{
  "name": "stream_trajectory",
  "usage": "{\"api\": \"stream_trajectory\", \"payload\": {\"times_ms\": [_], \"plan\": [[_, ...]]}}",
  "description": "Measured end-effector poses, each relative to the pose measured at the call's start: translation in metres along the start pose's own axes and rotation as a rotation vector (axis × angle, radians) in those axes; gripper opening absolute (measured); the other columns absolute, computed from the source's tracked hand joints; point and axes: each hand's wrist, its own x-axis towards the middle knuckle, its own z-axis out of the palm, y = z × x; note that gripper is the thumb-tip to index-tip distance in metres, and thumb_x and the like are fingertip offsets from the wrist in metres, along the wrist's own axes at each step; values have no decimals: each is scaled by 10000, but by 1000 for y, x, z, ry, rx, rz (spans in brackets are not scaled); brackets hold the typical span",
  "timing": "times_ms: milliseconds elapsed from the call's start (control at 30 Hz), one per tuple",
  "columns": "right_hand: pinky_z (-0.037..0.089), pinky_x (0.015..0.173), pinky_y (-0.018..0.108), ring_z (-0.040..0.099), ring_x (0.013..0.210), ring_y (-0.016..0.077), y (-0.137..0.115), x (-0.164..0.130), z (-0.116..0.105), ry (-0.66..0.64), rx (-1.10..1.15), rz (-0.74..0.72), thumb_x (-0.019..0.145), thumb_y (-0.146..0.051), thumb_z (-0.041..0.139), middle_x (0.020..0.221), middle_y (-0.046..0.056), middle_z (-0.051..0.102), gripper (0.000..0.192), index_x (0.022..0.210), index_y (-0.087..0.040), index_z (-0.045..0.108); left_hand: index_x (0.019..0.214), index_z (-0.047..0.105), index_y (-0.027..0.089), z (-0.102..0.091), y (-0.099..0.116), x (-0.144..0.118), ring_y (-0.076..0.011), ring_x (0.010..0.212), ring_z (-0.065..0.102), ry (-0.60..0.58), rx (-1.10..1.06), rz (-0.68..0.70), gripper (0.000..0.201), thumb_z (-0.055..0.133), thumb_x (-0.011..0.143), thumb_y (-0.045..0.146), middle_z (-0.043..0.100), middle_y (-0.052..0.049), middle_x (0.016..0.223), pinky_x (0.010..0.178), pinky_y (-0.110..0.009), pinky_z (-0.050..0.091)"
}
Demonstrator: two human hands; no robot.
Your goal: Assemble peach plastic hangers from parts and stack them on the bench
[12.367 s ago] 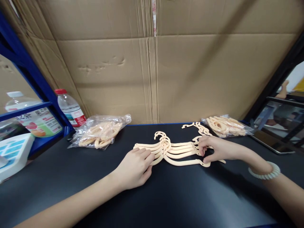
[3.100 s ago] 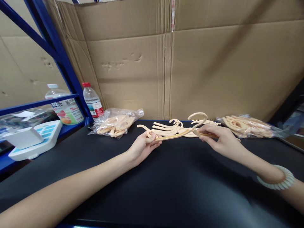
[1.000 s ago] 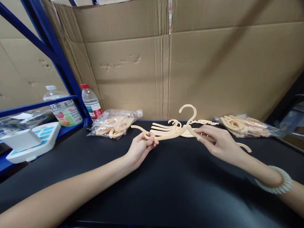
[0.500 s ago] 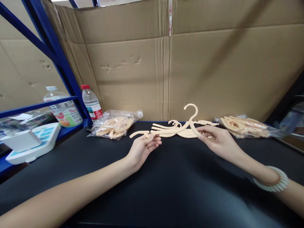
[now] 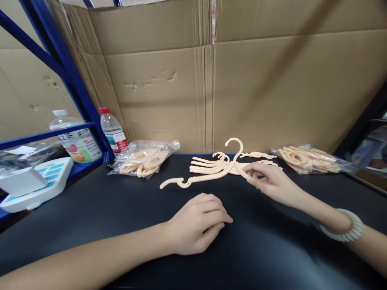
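A beige plastic clothes hanger (image 5: pixel 205 176) is held above the black table, its hook pointing up and its left arm stretching out to a notched end piece. My right hand (image 5: pixel 269 179) pinches this hanger's right arm between thumb and fingers. Lower and nearer to me, my left hand (image 5: pixel 201 225) is off the hanger, back upward, loosely bent, with a gap between thumb and index finger and nothing visible in it. Behind the held hanger, several more beige hangers (image 5: pixel 205 163) lie stacked on the table, partly covered by it.
Clear plastic bags of beige hanger parts lie on the left (image 5: pixel 145 159) and right (image 5: pixel 311 159). A red-capped bottle (image 5: pixel 115 133) stands at the back left beside a blue rack post (image 5: pixel 65 72). Cardboard (image 5: pixel 163 96) walls off the back; a white-and-blue item (image 5: pixel 54 181) sits at far left.
My left hand has let go of the hanger's left end and moved toward me and right, turning back-up. My right hand keeps its hold; the hanger has shifted slightly left.
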Motion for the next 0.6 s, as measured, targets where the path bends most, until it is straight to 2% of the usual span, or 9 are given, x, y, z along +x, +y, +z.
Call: {"api": "stream_trajectory", "payload": {"times_ms": [100, 167, 233, 600], "plan": [[459, 656, 290, 566, 702, 169, -3, -1, 2, -170, -27, -32, 858, -298, 482, 788, 44, 639, 171, 824, -185, 605, 1072, 622, 162, 1, 0, -1, -207, 1017, 566, -40, 116, 76, 258, 442, 894, 116, 682, -92, 1023, 925, -364, 439], [439, 643, 281, 553, 683, 161, -2, -1, 3, -302, -67, -33, 845, -262, 491, 750, 35, 630, 150, 782, -181, 600, 1073, 615, 162, 1, -1, -1, -201, 1041, 554, -49, 148, 74, 247, 448, 896, 121, 671, -87, 1052, 952, -363, 424], [415, 621, 272, 533, 665, 153, 1, -2, 3, -381, -120, -24, 822, -229, 514, 733, 29, 618, 113, 771, -177, 601, 1075, 613, 165, 2, -1, -1, -205, 1063, 545, -61, 168, 52, 240, 460, 893, 132, 656, -85, 1082, 973, -368, 411], [337, 525, 238, 485, 599, 122, 4, -4, -5, -488, -192, 42, 788, -200, 552, 683, -8, 575, 34, 780, -186, 582, 1139, 594, 189, 2, -1, -2, -224, 1125, 512, -143, 179, -104, 277, 486, 884, 189, 602, -80, 1183, 988, -393, 392]]}}
